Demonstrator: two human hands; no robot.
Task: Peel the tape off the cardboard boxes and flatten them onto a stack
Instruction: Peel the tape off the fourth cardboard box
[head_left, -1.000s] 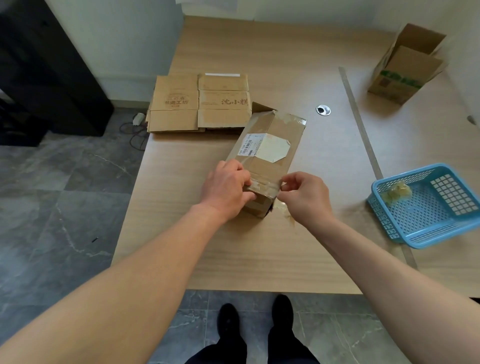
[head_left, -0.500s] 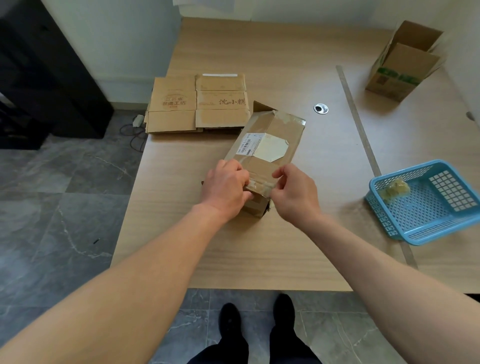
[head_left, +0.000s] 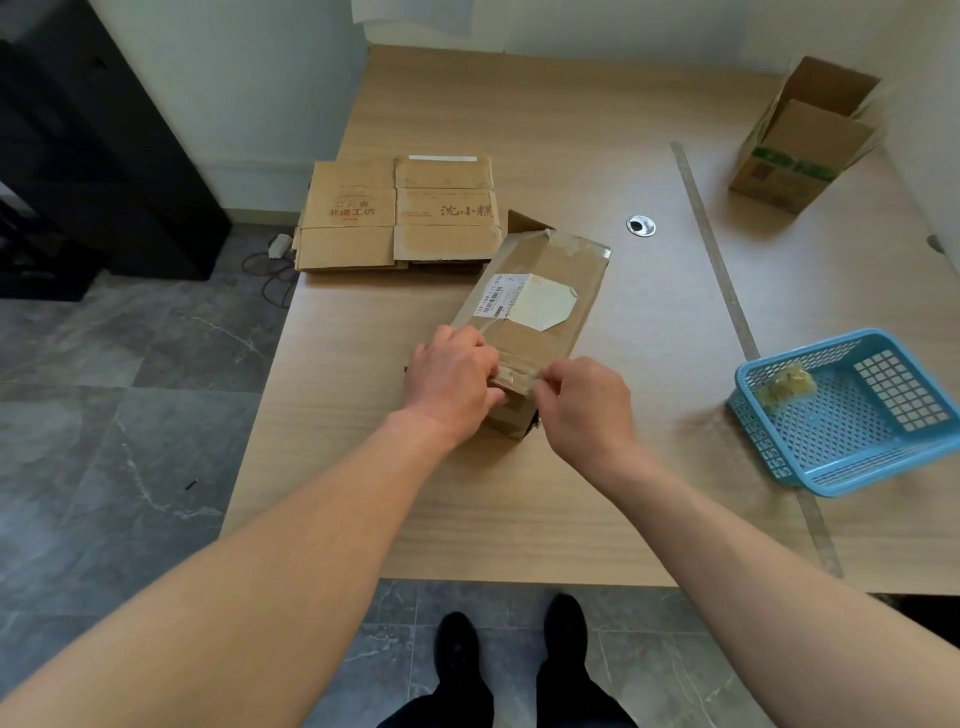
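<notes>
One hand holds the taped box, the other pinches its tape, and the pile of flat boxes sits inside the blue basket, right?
Not quite. The left hand holds the taped box and the right hand pinches its tape, but the pile of flat boxes lies on the table beyond that box, not inside the blue basket. The head view shows it.
</notes>
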